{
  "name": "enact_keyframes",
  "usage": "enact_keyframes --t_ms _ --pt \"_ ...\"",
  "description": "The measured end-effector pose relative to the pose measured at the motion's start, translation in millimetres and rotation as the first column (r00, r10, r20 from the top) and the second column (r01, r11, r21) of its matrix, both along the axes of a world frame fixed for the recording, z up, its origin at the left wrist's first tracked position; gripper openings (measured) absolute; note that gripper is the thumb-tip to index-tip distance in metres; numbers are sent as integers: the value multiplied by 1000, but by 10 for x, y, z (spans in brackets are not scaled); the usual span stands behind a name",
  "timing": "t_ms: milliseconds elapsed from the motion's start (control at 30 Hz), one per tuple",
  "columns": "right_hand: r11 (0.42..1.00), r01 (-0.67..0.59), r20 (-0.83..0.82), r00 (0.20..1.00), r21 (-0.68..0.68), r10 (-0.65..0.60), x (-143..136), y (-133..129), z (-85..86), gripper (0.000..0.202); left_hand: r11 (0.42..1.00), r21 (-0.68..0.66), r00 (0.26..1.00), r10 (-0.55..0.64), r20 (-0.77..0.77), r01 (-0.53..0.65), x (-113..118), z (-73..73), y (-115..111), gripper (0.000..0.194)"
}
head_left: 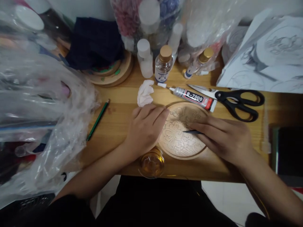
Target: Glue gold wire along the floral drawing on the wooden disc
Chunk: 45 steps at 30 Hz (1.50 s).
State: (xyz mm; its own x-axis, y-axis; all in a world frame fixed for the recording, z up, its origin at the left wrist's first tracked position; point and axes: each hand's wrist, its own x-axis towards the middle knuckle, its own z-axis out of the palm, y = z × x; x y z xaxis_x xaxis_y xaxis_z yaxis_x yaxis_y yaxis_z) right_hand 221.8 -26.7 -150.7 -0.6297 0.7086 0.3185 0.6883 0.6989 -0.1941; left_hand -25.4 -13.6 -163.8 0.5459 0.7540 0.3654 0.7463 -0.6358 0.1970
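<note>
A round wooden plate (182, 148) lies on the table, its face covered with drawn flower and leaf outlines. My left hand (146, 127) rests over the plate's left rim, fingers together and gripping it. Between the thumb and fingers of my right hand (224, 138) is a thin dark pointed tool (193, 131); its tip is over the flower near the plate's middle. The rest of that tool is hidden by the hand. By my left wrist, at the table's front edge, sits a clear round spool of golden wire (152, 162).
Behind the plate lie a glue tube (193, 96), black-handled scissors (239, 97) and a crumpled tissue (145, 93). Several bottles, including a cork-topped one (163, 66), stand further back. A green pencil (98, 119) and plastic bags (47, 126) are left; drawing sheets (272, 53) right.
</note>
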Motion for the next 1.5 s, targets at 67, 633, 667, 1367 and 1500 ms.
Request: enact_keyframes --t_ms 67,633,667,1367,1500 --pt "999 -20 10 1000 -32 20 -20 -31 46 16 998 -44 999 -37 39 39 -7 63 -2 20" --pt "968 -144 -104 987 -204 125 -94 -246 92 16 763 -438 879 -388 277 475 -95 189 -19 12" --pt "964 -141 -125 986 -226 115 -83 -241 84 16 761 -440 878 -393 272 477 -101 185 -16 12" --pt "975 -42 -168 986 -220 5 14 129 -105 18 987 -162 993 10 122 10 -48 -117 42 12" --pt "915 -15 -304 945 -404 -118 4 81 -60 17 985 -168 995 -15 96 32 -46 -78 15 13"
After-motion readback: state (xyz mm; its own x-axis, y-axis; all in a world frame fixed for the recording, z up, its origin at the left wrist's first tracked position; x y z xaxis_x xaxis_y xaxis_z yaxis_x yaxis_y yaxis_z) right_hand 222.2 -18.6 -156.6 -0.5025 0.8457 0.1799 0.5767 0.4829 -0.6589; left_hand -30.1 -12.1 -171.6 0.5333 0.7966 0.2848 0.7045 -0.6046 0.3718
